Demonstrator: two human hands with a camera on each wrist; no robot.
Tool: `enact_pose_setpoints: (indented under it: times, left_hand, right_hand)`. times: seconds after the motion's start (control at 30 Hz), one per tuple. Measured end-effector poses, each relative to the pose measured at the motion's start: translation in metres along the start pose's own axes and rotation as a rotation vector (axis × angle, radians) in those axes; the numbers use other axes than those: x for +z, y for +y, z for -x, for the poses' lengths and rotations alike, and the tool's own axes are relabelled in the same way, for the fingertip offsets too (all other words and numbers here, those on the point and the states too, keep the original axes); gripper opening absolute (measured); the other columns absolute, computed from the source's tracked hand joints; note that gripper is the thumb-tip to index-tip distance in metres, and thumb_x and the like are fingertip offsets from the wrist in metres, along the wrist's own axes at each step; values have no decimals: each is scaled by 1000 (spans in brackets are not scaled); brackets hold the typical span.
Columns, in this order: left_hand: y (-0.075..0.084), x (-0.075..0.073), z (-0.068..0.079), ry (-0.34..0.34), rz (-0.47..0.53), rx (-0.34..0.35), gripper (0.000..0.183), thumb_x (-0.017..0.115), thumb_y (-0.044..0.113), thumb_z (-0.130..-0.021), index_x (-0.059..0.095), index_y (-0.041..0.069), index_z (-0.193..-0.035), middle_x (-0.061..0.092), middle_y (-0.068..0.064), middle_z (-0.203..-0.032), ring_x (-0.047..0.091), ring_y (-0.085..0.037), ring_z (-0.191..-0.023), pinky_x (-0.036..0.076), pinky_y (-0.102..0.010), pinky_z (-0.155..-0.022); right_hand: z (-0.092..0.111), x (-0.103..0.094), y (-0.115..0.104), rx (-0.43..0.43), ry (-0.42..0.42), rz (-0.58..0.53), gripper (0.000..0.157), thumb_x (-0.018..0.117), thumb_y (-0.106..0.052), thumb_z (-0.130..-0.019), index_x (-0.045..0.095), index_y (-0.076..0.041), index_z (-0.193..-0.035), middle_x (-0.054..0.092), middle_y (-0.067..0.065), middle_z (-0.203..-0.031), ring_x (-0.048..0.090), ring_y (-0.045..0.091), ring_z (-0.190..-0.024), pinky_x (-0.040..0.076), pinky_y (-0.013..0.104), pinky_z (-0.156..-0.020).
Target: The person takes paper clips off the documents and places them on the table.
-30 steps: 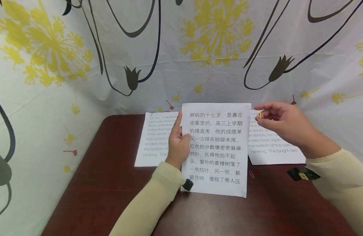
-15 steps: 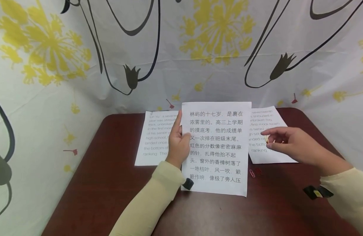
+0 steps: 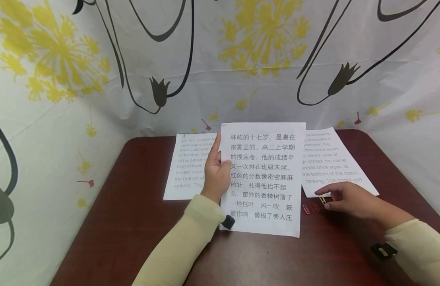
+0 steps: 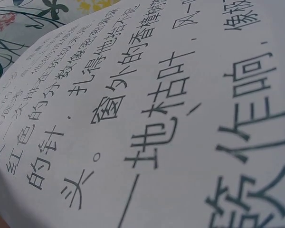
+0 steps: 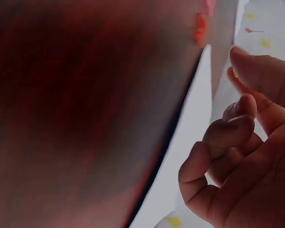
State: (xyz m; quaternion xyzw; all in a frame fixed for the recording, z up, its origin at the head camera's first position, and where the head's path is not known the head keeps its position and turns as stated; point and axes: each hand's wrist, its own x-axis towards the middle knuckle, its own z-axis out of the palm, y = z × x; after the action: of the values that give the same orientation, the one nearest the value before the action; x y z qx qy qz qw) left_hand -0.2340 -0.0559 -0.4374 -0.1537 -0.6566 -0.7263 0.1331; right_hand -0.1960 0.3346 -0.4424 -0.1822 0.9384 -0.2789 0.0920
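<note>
My left hand (image 3: 217, 176) grips the left edge of a white sheet of paper (image 3: 261, 180) printed with Chinese text, its thumb over the front. That sheet stands upright, facing me, and fills most of the left wrist view. Between thumb and forefinger, my right hand (image 3: 352, 200) pinches a yellow paper clip (image 3: 322, 200), low by the front edge of the right-hand page. In the right wrist view only a speck of the yellow clip (image 5: 235, 73) shows between the fingertips. A pink paper clip (image 3: 306, 209) and a red paper clip (image 3: 314, 207) lie just left of those fingertips.
Behind the held sheet, a left page (image 3: 185, 169) and a right page (image 3: 334, 159) of English text lie on the dark red-brown table (image 3: 134, 222); the sheet partly covers both. A small clip (image 3: 183, 136) sits at the left page's top. Patterned white cloth (image 3: 205, 47) hangs behind.
My right hand has come down and toward me with the yellow paper clip, from beside the sheet's top right corner to near the other clips. The left hand and sheet have stayed put.
</note>
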Motion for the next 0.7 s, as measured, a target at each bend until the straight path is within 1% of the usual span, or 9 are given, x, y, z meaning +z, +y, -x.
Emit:
enact_pose_setpoints:
  times: [0.1, 0.17, 0.27, 0.37, 0.47, 0.53, 0.6, 0.67, 0.7]
  left_hand:
    - [0, 0, 0, 3, -2, -10, 93, 41, -9, -98, 25, 54, -163, 74, -6, -128, 79, -24, -86, 53, -24, -53]
    - [0, 0, 0, 2, -4, -12, 92, 41, -9, -98, 25, 54, -163, 74, -6, -128, 79, -24, -86, 54, -24, -53]
    - [0, 0, 0, 2, -7, -10, 92, 41, -9, -98, 25, 54, -163, 74, -6, -127, 79, -25, -86, 54, -25, -53]
    - [0, 0, 0, 2, -7, -7, 92, 41, -9, -98, 25, 54, -163, 75, -6, -126, 79, -25, -85, 54, -25, -53]
    - [-1, 0, 0, 0, -3, -3, 92, 41, -9, -98, 26, 54, -163, 75, -7, -126, 79, -25, -84, 53, -25, -53]
    - [-1, 0, -1, 0, -3, -3, 92, 41, -9, -98, 25, 54, -163, 75, -7, -127, 79, -25, -84, 53, -25, -52]
    - [-2, 0, -1, 1, -3, -4, 92, 41, -9, -98, 26, 54, -163, 75, -6, -127, 79, -25, -84, 53, -25, -53]
    - [-2, 0, 0, 3, -5, -8, 92, 42, -9, -98, 26, 54, -163, 74, -6, -127, 79, -25, -84, 53, -25, -53]
    - [-2, 0, 0, 3, -6, -11, 92, 42, -9, -98, 26, 55, -163, 75, -5, -127, 79, -25, -84, 53, -25, -53]
  right_hand:
    - [0, 3, 3, 53, -31, -7, 38, 86, -9, -84, 77, -3, -120, 53, -5, -66, 44, 6, -56, 41, 25, -52]
    - [0, 4, 4, 68, -48, -18, 39, 85, -9, -84, 77, -3, -121, 53, -4, -64, 44, 6, -56, 40, 25, -51]
    - [1, 5, 5, 79, -61, -23, 41, 85, -9, -83, 76, -2, -123, 52, -5, -62, 45, 7, -56, 40, 25, -52]
    - [0, 4, 5, 67, -45, 23, 43, 86, -12, -83, 76, -2, -124, 53, -6, -64, 46, 6, -57, 40, 25, -52]
    - [0, -1, 1, 27, 36, 81, 40, 86, -12, -84, 76, -2, -122, 53, -6, -68, 44, 4, -57, 39, 25, -52]
    - [-1, -5, -5, 2, 123, 87, 36, 84, -11, -86, 76, -3, -120, 53, -6, -71, 44, 4, -58, 39, 25, -51]
    - [-3, -8, -12, -29, 220, 68, 34, 83, -10, -89, 74, -3, -120, 55, -4, -73, 46, 3, -61, 40, 25, -52]
    - [-5, -9, -21, -51, 294, 22, 36, 81, -10, -92, 71, -3, -125, 62, -1, -79, 52, 0, -67, 42, 23, -54]
    - [-6, -8, -26, -62, 322, -9, 39, 80, -10, -93, 69, -3, -130, 66, 3, -85, 55, -4, -72, 44, 21, -56]
